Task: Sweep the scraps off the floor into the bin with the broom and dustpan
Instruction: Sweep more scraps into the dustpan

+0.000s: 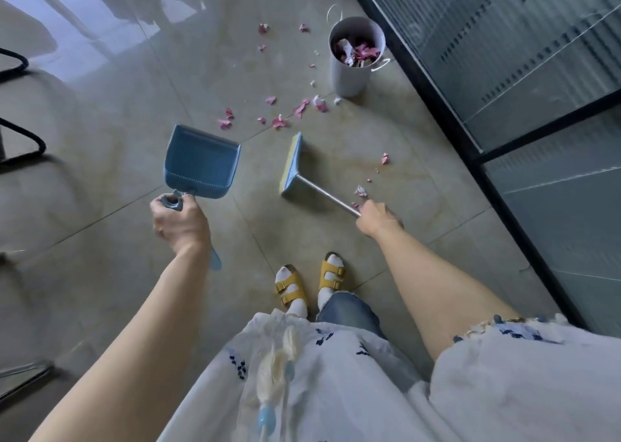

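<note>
My left hand (178, 221) grips the handle of a blue dustpan (201, 162), held above the floor with its mouth facing away from me. My right hand (378, 219) holds the metal handle of a broom with a blue and yellow head (291, 164), which is down by the floor to the right of the dustpan. Pink and white paper scraps (279, 120) lie scattered on the tiles beyond both tools, with a few more scraps (361, 191) near my right hand. A white cylindrical bin (349, 75) partly filled with scraps stands further off.
A dark-framed ribbed glass partition (504, 105) runs along the right. Black chair legs (23, 145) stand at the left edge. My feet in yellow sandals (312, 282) are on the glossy tiled floor just behind the tools.
</note>
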